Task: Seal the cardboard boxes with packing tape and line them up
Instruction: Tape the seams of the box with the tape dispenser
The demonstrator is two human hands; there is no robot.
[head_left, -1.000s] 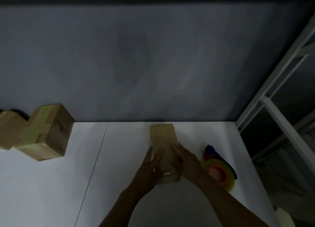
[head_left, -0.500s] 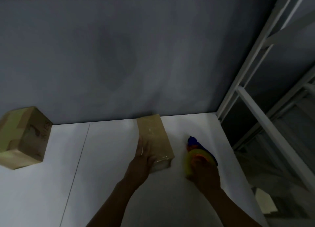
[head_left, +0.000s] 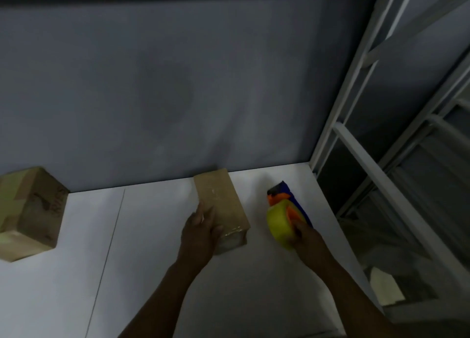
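Left edge of the white worktop [head_left: 142,274]: a large brown cardboard box with pale tape strips across its faces [head_left: 30,213] is sitting there, partly cut off by the frame, near the back edge. A thin dark seam [head_left: 112,236] is running front to back just right of it. Open surface is lying between that box and the centre, and along the whole front.

Centre: a small oblong plain brown cardboard box [head_left: 218,198] is lying lengthwise, its far end almost reaching the back edge under the grey wall [head_left: 178,96]. Clear tape is showing on its near end. The left hand [head_left: 199,232] is gripping the box's near left corner, fingers curled over the side.

Right: the right hand [head_left: 305,238] is closing around a tape dispenser with yellow roll, orange core and blue body [head_left: 279,223], apart from the small box. I cannot tell whether it is touching the surface. A narrow strip of worktop is separating it from the right edge, where a white metal frame [head_left: 356,147] is standing.
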